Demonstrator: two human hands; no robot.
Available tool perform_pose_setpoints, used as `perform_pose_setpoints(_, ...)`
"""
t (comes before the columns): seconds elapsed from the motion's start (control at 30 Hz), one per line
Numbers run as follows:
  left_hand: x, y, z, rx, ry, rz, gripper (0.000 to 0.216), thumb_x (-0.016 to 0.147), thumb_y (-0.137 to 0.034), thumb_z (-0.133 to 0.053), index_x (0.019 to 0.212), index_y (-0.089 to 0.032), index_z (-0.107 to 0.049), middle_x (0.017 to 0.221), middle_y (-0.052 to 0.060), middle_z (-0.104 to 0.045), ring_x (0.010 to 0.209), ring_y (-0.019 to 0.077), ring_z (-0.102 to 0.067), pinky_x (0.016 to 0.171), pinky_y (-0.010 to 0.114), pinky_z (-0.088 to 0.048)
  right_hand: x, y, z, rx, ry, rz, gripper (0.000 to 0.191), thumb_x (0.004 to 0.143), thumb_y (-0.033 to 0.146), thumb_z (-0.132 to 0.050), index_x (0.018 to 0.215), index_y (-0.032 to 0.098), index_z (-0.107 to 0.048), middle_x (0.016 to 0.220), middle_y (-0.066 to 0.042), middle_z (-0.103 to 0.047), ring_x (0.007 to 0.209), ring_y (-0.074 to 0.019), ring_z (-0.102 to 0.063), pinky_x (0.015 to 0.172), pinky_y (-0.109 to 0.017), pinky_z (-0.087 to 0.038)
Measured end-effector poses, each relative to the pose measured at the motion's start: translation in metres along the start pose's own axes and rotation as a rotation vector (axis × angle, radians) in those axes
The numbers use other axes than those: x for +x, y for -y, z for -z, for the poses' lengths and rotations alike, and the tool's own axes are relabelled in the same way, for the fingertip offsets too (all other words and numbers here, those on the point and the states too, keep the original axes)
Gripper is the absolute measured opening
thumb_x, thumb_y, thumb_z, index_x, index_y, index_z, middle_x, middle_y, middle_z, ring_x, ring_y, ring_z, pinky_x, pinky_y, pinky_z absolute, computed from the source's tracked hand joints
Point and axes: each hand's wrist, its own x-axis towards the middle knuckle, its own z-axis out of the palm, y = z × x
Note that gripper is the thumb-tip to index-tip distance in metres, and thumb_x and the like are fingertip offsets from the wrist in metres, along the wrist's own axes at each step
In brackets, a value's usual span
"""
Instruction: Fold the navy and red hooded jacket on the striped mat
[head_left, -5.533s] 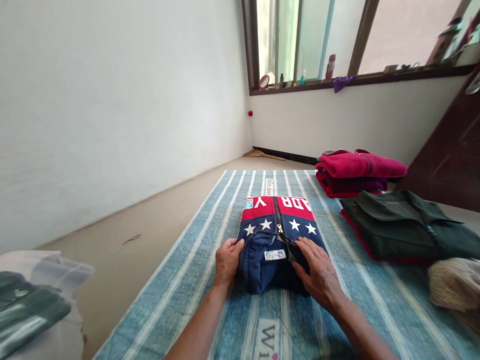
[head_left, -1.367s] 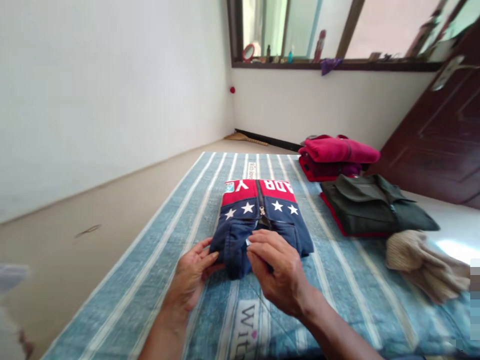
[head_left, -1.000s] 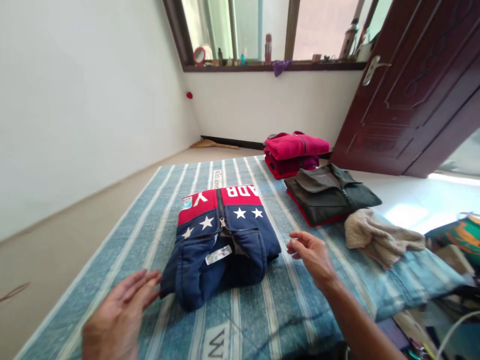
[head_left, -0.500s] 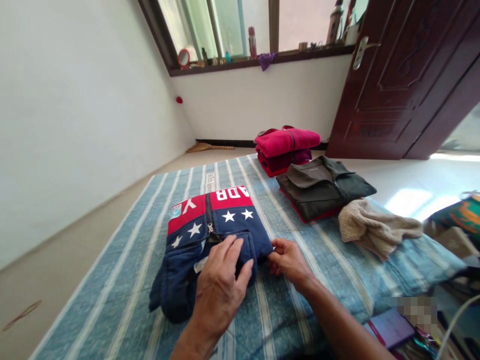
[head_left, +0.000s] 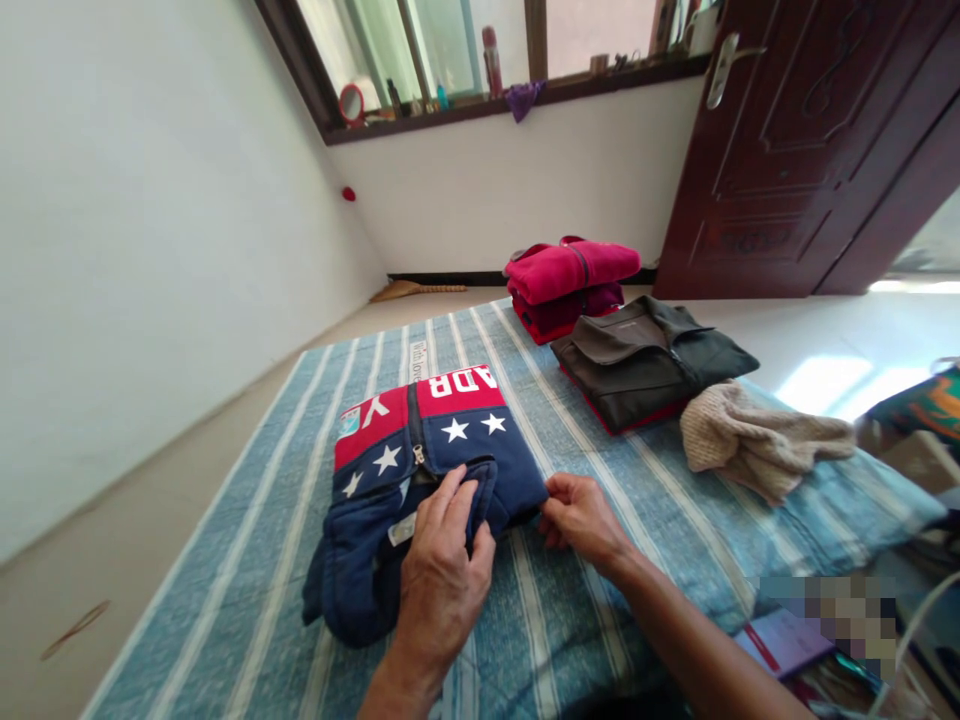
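Note:
A folded navy and red jacket [head_left: 472, 455] with white stars, white letters and a front zipper lies on the blue striped bedspread [head_left: 232, 560]. Across its collar end rests my left hand [head_left: 446, 560], palm down, fingers stretched out on the navy cloth. At the jacket's right-hand corner, my right hand [head_left: 581, 515] pinches the edge between thumb and curled fingers. Some of those fingertips are hidden under the hand. The pale label inside the collar shows beside my left fingers.
Right of the jacket lie a folded dark olive jacket [head_left: 645, 360] and a beige knitted garment [head_left: 757, 435]. Behind them is a stack with a pink fleece [head_left: 577, 268] on top. A purple box [head_left: 787, 645] sits low at right. A dark red door [head_left: 802, 150] stands beyond.
My left hand has slid slightly right and down along the collar, uncovering more of the label. The right hand keeps its pinch at the corner. The whole view has tilted a little.

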Motion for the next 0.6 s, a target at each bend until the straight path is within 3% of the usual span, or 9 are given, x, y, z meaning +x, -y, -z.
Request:
perform_pose_setpoints(0.23,-0.002,0.002,0.002,0.006,0.057,0.013,0.037,0.083,-0.016,-0.050,0.120,-0.010,-0.054,0.125,0.016,-0.059,0.111,0.0263,-0.058,0.095,0.043,-0.051,-0.008,-0.004,0.002,-0.464,-0.196,0.313,0.015,0.072,0.011,-0.044,0.062,0.018,-0.052,0.051,0.005,-0.044,0.049,-0.0093,-0.044,0.050,-0.022,-0.028)
perform_pose_setpoints(0.4,0.012,-0.006,0.017,0.085,0.148,0.045,0.031,0.084,-0.029,-0.056,0.110,-0.013,-0.061,0.116,0.013,-0.065,0.103,0.0268,-0.062,0.088,0.041,-0.054,-0.008,-0.003,0.001,-0.559,-0.215,0.313,0.017,0.071,0.008,-0.045,0.059,0.019,-0.040,0.052,0.006,-0.035,0.052,-0.0092,-0.037,0.053,-0.024,-0.023)
perform_pose_setpoints(0.5,0.032,-0.015,0.024,0.176,0.096,0.057,0.026,0.086,-0.031,-0.054,0.102,-0.013,-0.064,0.105,0.012,-0.069,0.093,0.0274,-0.063,0.084,0.042,-0.054,-0.008,-0.002,0.000,-0.553,-0.211,0.306,0.017,0.072,0.008,-0.044,0.060,0.019,-0.039,0.052,0.006,-0.035,0.052,-0.0095,-0.036,0.053,-0.024,-0.023)
perform_pose_setpoints(0.6,0.054,-0.018,0.022,0.223,0.063,0.006,0.025,0.086,-0.028,-0.054,0.102,-0.013,-0.065,0.115,0.014,-0.066,0.104,0.0292,-0.060,0.092,0.044,-0.049,-0.008,-0.001,-0.003,-0.505,-0.204,0.282,0.014,0.072,0.012,-0.047,0.062,0.020,-0.042,0.052,0.006,-0.038,0.052,-0.0101,-0.037,0.053,-0.024,-0.024)
